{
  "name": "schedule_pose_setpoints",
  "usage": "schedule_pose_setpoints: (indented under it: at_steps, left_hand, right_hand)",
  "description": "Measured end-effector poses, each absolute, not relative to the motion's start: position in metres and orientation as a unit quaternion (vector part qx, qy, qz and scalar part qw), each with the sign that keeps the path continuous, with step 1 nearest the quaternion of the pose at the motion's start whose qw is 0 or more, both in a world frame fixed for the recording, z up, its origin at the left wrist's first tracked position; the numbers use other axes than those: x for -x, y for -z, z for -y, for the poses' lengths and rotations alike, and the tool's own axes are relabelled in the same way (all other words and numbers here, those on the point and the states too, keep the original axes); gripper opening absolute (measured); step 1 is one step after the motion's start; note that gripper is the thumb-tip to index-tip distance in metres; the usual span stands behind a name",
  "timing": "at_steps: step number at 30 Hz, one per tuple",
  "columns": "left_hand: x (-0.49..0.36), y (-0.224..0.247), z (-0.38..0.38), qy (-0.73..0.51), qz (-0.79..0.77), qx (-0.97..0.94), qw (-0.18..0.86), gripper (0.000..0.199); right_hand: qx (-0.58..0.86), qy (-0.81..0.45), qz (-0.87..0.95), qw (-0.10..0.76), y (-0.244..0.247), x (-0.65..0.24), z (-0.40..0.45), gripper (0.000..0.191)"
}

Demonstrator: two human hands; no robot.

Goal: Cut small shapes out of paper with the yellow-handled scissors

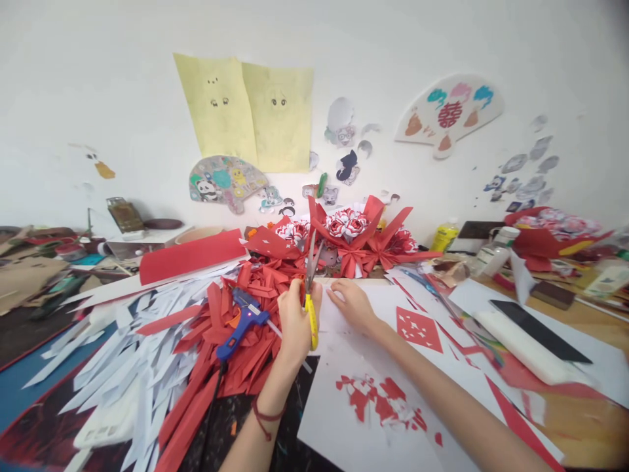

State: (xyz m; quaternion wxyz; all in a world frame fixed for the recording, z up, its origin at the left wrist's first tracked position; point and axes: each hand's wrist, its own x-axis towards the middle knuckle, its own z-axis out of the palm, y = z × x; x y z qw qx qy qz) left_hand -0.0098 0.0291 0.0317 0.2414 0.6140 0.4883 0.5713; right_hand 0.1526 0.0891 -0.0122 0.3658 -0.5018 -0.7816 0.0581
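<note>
My left hand (293, 319) is closed on a pair of scissors (311, 308) with yellow handles. The blades point up and stand slightly apart, with nothing visible between them. Just to the right, my right hand (354, 306) is over white paper (327, 387), its fingers reaching left toward the scissors; I see nothing held in it. Cut red and white paper scraps (381, 401) lie in a loose heap on the white sheet nearer to me. Beyond my right forearm lies a red paper square (418, 330) with small pale pieces on it.
A blue glue gun (240, 326) lies on piled red paper strips (206, 380), beside many white strips (122, 367). Red-and-white paper flowers (346, 224) stand against the wall. At right are a black phone-like slab (540, 330) and a clear bottle (497, 251).
</note>
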Motion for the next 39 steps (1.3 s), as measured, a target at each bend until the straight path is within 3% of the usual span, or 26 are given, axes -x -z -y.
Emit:
schedule_pose_setpoints:
  at_steps: [5, 11, 19, 22, 26, 31, 39]
  left_hand:
    - [0.011, -0.032, -0.03, -0.556, -0.523, -0.591, 0.262, 0.025]
    - [0.007, -0.027, -0.03, -0.558, -0.472, -0.613, 0.302, 0.027]
    - [0.004, -0.014, -0.041, -0.552, -0.435, -0.609, 0.367, 0.027]
    - [0.003, -0.014, -0.041, -0.552, -0.45, -0.609, 0.35, 0.025]
    - [0.007, -0.02, -0.041, -0.591, -0.464, -0.571, 0.33, 0.024]
    - [0.008, -0.026, -0.038, -0.599, -0.458, -0.561, 0.343, 0.023]
    - [0.008, -0.021, -0.038, -0.594, -0.45, -0.575, 0.337, 0.021]
  right_hand:
    - [0.481, -0.174, 0.734, 0.447, -0.005, -0.151, -0.078, 0.047]
    - [0.395, -0.374, 0.663, 0.515, -0.021, -0.146, -0.039, 0.039]
    - [0.406, -0.452, 0.612, 0.506, 0.003, -0.15, -0.019, 0.03]
    - [0.431, -0.41, 0.631, 0.498, 0.008, -0.155, -0.022, 0.026]
    - [0.468, -0.302, 0.747, 0.364, 0.006, -0.155, -0.021, 0.019]
    - [0.525, -0.172, 0.804, 0.219, 0.003, -0.142, -0.018, 0.025]
    - [0.569, -0.204, 0.779, 0.165, 0.0, -0.126, -0.034, 0.017]
